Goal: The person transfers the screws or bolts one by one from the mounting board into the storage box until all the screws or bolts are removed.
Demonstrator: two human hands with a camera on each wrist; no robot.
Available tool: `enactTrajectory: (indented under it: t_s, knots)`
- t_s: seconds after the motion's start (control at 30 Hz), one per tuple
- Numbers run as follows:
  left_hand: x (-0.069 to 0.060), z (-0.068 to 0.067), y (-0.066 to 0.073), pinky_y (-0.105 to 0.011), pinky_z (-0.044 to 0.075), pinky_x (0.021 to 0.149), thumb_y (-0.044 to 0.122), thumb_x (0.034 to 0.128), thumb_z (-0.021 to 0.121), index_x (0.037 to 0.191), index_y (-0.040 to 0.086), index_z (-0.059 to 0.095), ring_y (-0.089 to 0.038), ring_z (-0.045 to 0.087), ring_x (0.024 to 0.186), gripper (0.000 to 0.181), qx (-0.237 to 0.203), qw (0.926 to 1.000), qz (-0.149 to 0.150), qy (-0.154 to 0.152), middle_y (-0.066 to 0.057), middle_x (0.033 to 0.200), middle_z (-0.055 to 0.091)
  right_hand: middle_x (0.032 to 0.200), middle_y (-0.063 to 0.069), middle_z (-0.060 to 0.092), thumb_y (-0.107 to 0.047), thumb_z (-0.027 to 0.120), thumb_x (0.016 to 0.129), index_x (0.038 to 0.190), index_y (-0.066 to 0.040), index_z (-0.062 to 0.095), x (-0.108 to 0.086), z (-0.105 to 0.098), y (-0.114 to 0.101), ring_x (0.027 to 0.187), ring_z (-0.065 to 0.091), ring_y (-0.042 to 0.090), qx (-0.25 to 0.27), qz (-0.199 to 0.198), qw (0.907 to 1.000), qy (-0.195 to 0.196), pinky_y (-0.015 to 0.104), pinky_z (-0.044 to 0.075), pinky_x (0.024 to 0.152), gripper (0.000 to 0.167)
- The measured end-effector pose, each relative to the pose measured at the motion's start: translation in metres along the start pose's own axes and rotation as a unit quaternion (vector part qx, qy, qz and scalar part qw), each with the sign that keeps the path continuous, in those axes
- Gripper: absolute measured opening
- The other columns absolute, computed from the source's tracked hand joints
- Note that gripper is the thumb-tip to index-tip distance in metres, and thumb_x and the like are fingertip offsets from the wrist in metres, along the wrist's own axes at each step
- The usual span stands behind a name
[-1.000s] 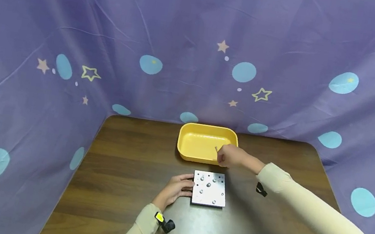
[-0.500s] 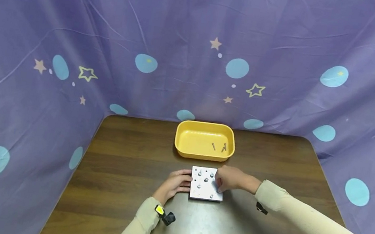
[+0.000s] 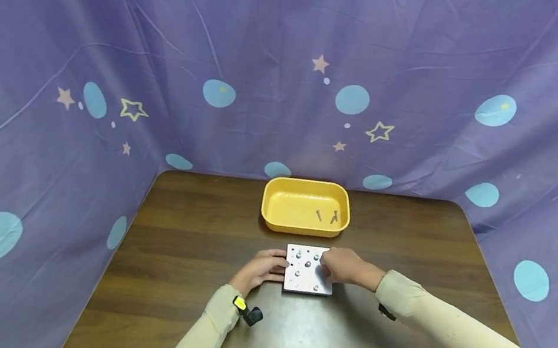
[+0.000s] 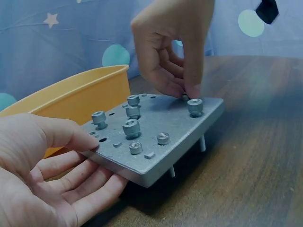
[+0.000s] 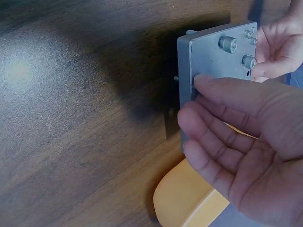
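A square silver metal plate (image 3: 302, 285) sits slightly raised above the table, with several socket-head bolts (image 4: 131, 128) standing in its holes. Bolt shanks poke out beneath it in the left wrist view. My left hand (image 3: 261, 269) grips the plate's left edge, its thumb on top and its fingers at the side and underneath. At the far right part of the plate, my right hand (image 3: 346, 265) pinches a small bolt (image 4: 185, 97) between thumb and fingertips, down at the plate's surface. The fingers hide most of that bolt.
Behind the plate stands a yellow tray (image 3: 272, 224) with several loose bolts (image 3: 319, 215) at its right side. The wooden table (image 3: 178, 279) meets a purple patterned curtain (image 3: 271, 78) at the back.
My right hand has come from the tray with a bolt, forward and down to the plate's right side, where it stays. My left hand keeps hold of the plate.
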State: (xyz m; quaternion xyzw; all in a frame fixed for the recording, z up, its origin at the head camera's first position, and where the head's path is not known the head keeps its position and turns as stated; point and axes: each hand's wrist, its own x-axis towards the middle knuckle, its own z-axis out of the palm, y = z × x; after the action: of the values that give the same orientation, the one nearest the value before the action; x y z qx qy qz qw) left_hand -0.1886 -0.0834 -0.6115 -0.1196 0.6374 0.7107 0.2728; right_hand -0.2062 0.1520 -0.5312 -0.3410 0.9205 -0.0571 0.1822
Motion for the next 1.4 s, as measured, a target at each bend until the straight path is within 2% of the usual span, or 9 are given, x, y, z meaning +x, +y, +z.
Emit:
enactTrajectory:
  t_s: [0.13, 0.27, 0.47, 0.67, 0.93, 1.2, 1.4]
  knots:
    - [0.003, -0.001, 0.002, -0.045, 0.061, 0.090, 0.000, 0.0911, 0.065, 0.142, -0.004, 0.053, -0.019, 0.068, 0.086, 0.052, -0.028, 0.9993, -0.025, 0.002, -0.009, 0.101, 0.070, 0.065, -0.005, 0.057, -0.002, 0.081, 0.080, 0.068, -0.013, 0.061, 0.000, 0.000, 0.001, 0.059, 0.045, 0.010, -0.006, -0.014, 0.9999, 0.004, 0.025, 0.040, 0.052, 0.025]
    - [0.004, 0.000, 0.004, -0.045, 0.061, 0.092, 0.000, 0.0902, 0.066, 0.143, -0.003, 0.053, -0.019, 0.069, 0.087, 0.054, -0.044, 0.9983, -0.037, 0.003, -0.009, 0.101, 0.072, 0.064, -0.005, 0.054, -0.002, 0.079, 0.082, 0.069, -0.013, 0.060, 0.001, 0.001, 0.003, 0.060, 0.044, 0.009, -0.005, -0.020, 0.9998, 0.000, 0.024, 0.037, 0.052, 0.026]
    - [0.005, 0.002, 0.002, -0.044, 0.061, 0.092, 0.000, 0.0914, 0.066, 0.142, -0.003, 0.054, -0.021, 0.070, 0.088, 0.052, -0.051, 0.9982, -0.032, 0.005, -0.010, 0.107, 0.072, 0.065, -0.005, 0.054, -0.004, 0.079, 0.084, 0.069, -0.014, 0.058, 0.001, 0.001, 0.004, 0.060, 0.043, 0.009, -0.005, -0.019, 0.9998, 0.001, 0.024, 0.037, 0.051, 0.028]
    - [0.005, 0.000, -0.001, -0.042, 0.062, 0.090, -0.001, 0.0908, 0.067, 0.140, -0.004, 0.056, -0.019, 0.070, 0.086, 0.050, -0.055, 0.9982, -0.021, 0.005, -0.009, 0.105, 0.073, 0.064, -0.004, 0.055, -0.007, 0.080, 0.085, 0.069, -0.013, 0.059, 0.001, 0.001, 0.003, 0.059, 0.044, 0.010, -0.009, -0.014, 0.9999, 0.004, 0.026, 0.040, 0.051, 0.027]
    - [0.005, -0.004, -0.002, -0.045, 0.060, 0.095, -0.003, 0.0905, 0.069, 0.139, -0.008, 0.054, -0.022, 0.072, 0.092, 0.051, -0.038, 0.9989, -0.017, -0.023, -0.014, 0.107, 0.074, 0.069, -0.001, 0.061, -0.008, 0.080, 0.086, 0.075, -0.011, 0.064, 0.001, 0.002, 0.001, 0.060, 0.049, 0.011, -0.007, -0.005, 1.0000, 0.000, 0.029, 0.048, 0.054, 0.020]
    - [0.002, -0.005, -0.002, -0.045, 0.061, 0.093, -0.003, 0.0914, 0.068, 0.141, -0.007, 0.054, -0.022, 0.072, 0.090, 0.052, -0.050, 0.9982, -0.026, -0.021, -0.014, 0.107, 0.075, 0.066, -0.002, 0.055, 0.001, 0.075, 0.085, 0.073, -0.010, 0.061, 0.000, 0.002, 0.001, 0.060, 0.045, 0.010, 0.002, -0.038, 0.9993, 0.007, 0.025, 0.041, 0.052, 0.021]
    - [0.001, -0.007, -0.007, -0.045, 0.060, 0.095, -0.002, 0.0921, 0.067, 0.143, -0.008, 0.051, -0.022, 0.072, 0.094, 0.054, -0.052, 0.9983, -0.010, -0.023, -0.016, 0.114, 0.073, 0.069, -0.003, 0.055, 0.002, 0.072, 0.088, 0.076, -0.010, 0.061, -0.002, 0.002, -0.002, 0.062, 0.046, 0.010, 0.014, -0.032, 0.9993, -0.010, 0.024, 0.043, 0.054, 0.021]
